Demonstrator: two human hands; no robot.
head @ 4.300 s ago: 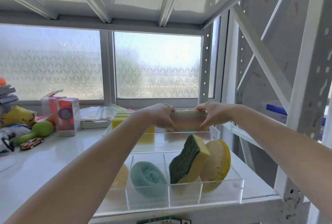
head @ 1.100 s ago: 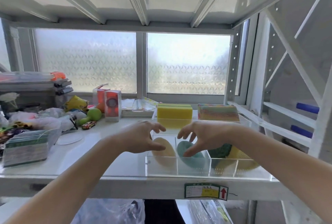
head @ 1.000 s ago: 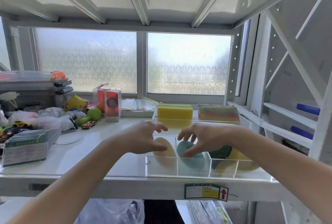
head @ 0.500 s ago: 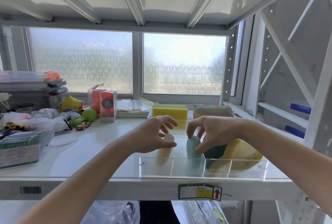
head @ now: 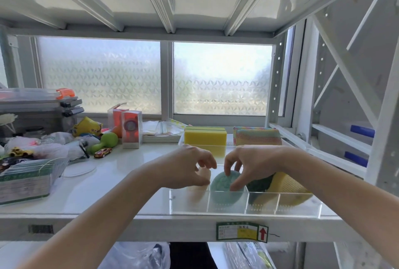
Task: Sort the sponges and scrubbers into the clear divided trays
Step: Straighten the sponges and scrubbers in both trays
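Observation:
A clear divided tray (head: pixel 190 208) sits at the shelf's front edge. My right hand (head: pixel 248 165) pinches a round teal scrubber (head: pixel 224 191) that stands upright in the tray's second compartment. My left hand (head: pixel 185 169) hovers over the first compartment, fingers curled around a pale round scrubber (head: pixel 205 174); whether it grips it is unclear. A green-and-yellow sponge (head: pixel 259 183) and a yellow mesh scrubber (head: pixel 287 186) fill the right compartments. Behind, a second clear tray holds a yellow block sponge (head: pixel 205 138) and a multicoloured striped sponge (head: pixel 257 137).
The white shelf (head: pixel 108 186) carries clutter on the left: a clear box of cards (head: pixel 26 180), bags, a toy car (head: pixel 103 152), a green toy (head: pixel 105 140) and red boxes (head: pixel 131 130). A frosted window lies behind. A white rack upright (head: pixel 384 139) stands at the right.
Both hands left the striped sponge in the rear tray and came to the front tray. The teal scrubber was lifted and turned from edge-on to face-on. The view shifted slightly.

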